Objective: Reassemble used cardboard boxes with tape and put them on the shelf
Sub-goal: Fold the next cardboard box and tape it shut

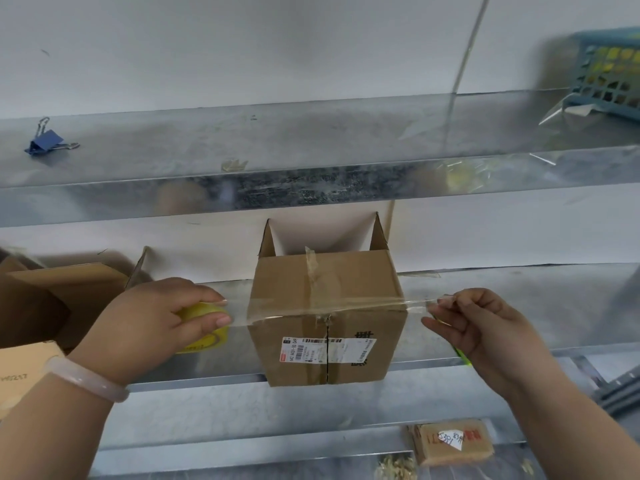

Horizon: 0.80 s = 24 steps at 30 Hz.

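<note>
Far side of my left hand (162, 317): flat brown cardboard sheets (69, 292), leaning, not in play. The left hand is curled over the yellow roll of clear packing tape (204, 327). Thumb and forefinger point at the box, and the roll is mostly hidden under the palm. Between the hands is the small brown corrugated cardboard box (325, 317) with a white shipping label. It sits on the grey metal shelf (519, 299), its front hanging over the shelf lip and its rear flaps standing open. A clear tape strip (419, 304) runs from the roll across the box's upper front edge to my right hand (474, 323). That hand pinches the free end between thumb and curled fingers, clear of the box's right side. A thin yellow-green thing pokes out under that hand; I can't tell what it is. I judge the box empty and light, so it would slide or tip off the lip if I pull the tape hard. Its walls are stiff, but the split front seam is weak. I'd hold it by the side walls or press down on top, not by the flaps. The tape is thin and sticky and will crease or cling to itself if it goes slack.
</note>
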{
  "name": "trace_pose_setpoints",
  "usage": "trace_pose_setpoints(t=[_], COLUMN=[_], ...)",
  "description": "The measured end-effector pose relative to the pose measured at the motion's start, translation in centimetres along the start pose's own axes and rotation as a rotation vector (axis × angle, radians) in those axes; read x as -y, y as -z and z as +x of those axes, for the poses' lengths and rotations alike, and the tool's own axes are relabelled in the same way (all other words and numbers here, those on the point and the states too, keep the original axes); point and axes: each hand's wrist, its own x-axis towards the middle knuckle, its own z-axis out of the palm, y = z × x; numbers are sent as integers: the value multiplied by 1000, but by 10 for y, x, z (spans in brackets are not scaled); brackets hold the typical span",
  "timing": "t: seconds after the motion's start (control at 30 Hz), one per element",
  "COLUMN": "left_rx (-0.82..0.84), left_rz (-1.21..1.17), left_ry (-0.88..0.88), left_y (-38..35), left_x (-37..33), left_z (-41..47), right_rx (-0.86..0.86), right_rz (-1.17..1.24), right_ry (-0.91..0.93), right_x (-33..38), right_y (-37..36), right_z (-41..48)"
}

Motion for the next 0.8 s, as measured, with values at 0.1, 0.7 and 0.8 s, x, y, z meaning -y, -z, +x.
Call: trace_pose_setpoints(t=[0.1, 0.7, 0.8], left_rx=[15, 66, 81], left_rz=[20, 44, 36], left_ry=[14, 85, 87], left_y=[-3, -29, -31], left_x=[4, 20, 23], left_z=[3, 12, 14], right_rx=[-115, -301, -310], right_rz=[114, -64, -233], right_ry=[-27, -219, -112], right_x=[-11, -62, -74], right_y=[-5, -10, -11], right_z=[4, 23, 20])
